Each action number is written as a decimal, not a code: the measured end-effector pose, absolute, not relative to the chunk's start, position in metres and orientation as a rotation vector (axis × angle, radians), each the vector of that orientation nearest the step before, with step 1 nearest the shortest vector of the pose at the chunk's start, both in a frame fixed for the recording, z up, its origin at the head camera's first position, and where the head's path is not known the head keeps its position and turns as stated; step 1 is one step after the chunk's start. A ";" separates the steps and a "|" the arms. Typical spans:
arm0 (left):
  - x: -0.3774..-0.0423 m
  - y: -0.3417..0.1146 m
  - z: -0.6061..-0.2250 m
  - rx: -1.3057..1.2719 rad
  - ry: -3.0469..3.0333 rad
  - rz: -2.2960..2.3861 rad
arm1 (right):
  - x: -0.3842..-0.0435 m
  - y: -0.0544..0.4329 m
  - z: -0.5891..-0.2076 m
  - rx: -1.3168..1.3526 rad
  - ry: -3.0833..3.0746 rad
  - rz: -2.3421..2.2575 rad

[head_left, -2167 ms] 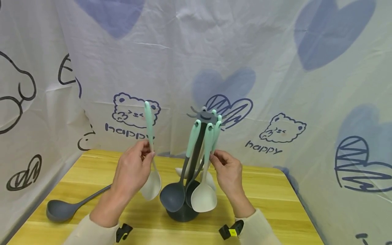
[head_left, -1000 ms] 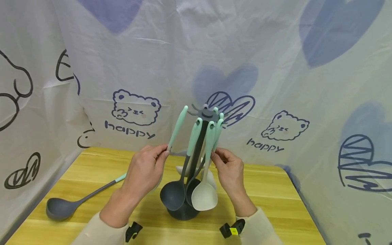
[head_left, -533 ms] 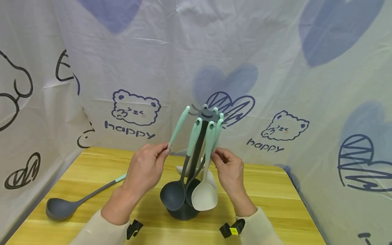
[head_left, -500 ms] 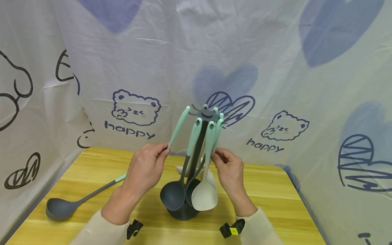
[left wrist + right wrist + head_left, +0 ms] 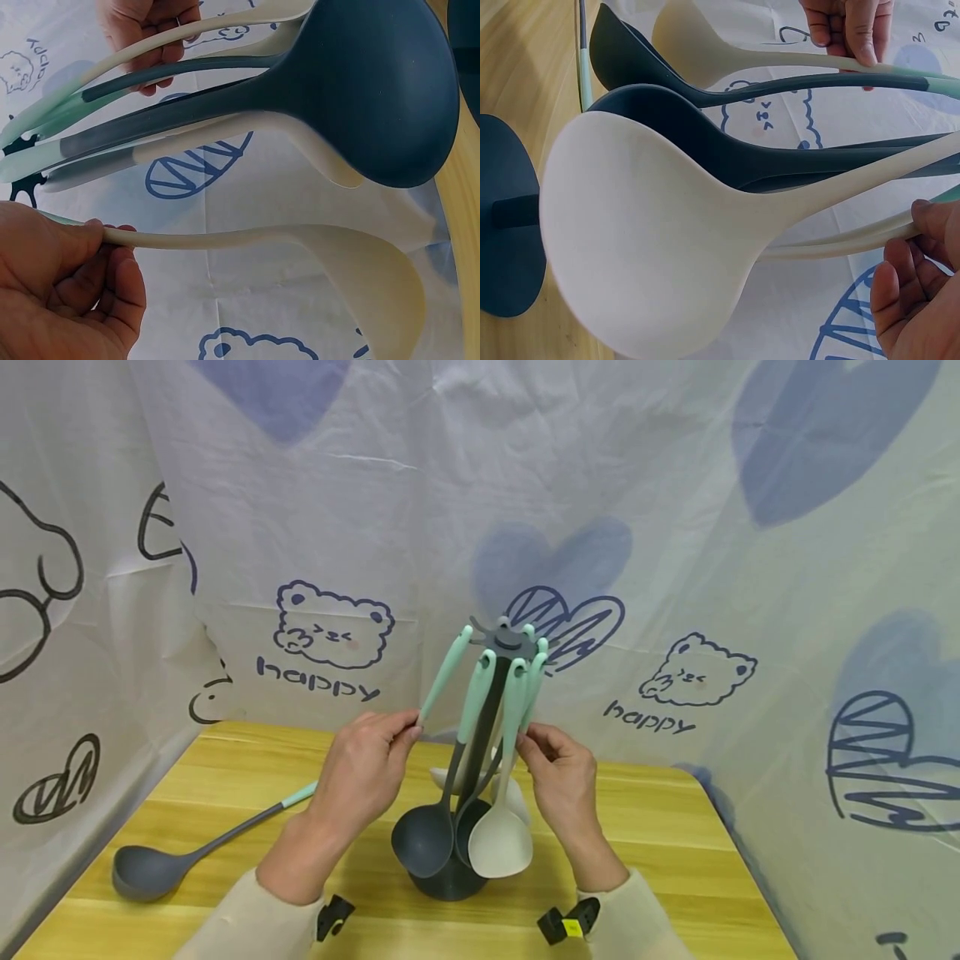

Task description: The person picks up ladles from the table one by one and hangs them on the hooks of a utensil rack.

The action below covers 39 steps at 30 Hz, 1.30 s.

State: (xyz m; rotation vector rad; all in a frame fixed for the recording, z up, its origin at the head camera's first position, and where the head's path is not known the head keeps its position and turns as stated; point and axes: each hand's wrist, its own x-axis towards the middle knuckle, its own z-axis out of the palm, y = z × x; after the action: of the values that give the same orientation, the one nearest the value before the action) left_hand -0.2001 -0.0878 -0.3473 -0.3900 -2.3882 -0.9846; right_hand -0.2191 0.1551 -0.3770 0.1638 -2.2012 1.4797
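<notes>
My left hand [image 5: 363, 768] pinches a cream ladle [image 5: 367, 270] by its stem. Its mint handle [image 5: 444, 672] leans right, the tip close to a left hook of the dark utensil stand [image 5: 508, 642]; whether they touch, I cannot tell. On the stand's right side, my right hand [image 5: 562, 777] pinches the cream stem [image 5: 840, 244] of a hanging mint-handled utensil, whose head is mostly hidden. In front hang a dark grey ladle [image 5: 422, 839] and a white ladle [image 5: 500, 843]. More utensils hang behind, partly covered. The stand's round base [image 5: 450, 883] rests on the table.
A dark grey ladle [image 5: 150, 872] with a mint handle lies on the wooden table [image 5: 645, 860], left of my left forearm. A white printed cloth [image 5: 420, 527] hangs behind and on both sides of the table.
My left hand has carried the cream ladle rightward to the stand, tilting its handle to the right. Over the last half second the tip edged closer to the hook. My right hand stays put.
</notes>
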 end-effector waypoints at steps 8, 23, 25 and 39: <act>-0.202 -0.085 -0.348 -0.416 -2.389 -0.979 | -0.219 0.155 -0.377 0.168 -2.203 1.473; -0.207 -0.078 -0.351 -0.451 -2.384 -0.974 | -0.220 0.155 -0.377 0.157 -2.216 1.439; -0.207 -0.078 -0.351 -0.450 -2.387 -0.974 | -0.220 0.155 -0.377 0.158 -2.216 1.440; -0.208 -0.075 -0.346 -0.429 -2.477 -1.070 | -0.219 0.159 -0.376 0.122 -2.216 1.423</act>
State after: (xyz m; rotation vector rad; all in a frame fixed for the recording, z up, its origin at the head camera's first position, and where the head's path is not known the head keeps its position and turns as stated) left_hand -0.2083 -0.0750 -0.3461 -0.4287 -2.4770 -1.0701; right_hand -0.2191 0.1591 -0.3760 0.1216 -2.2159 1.4226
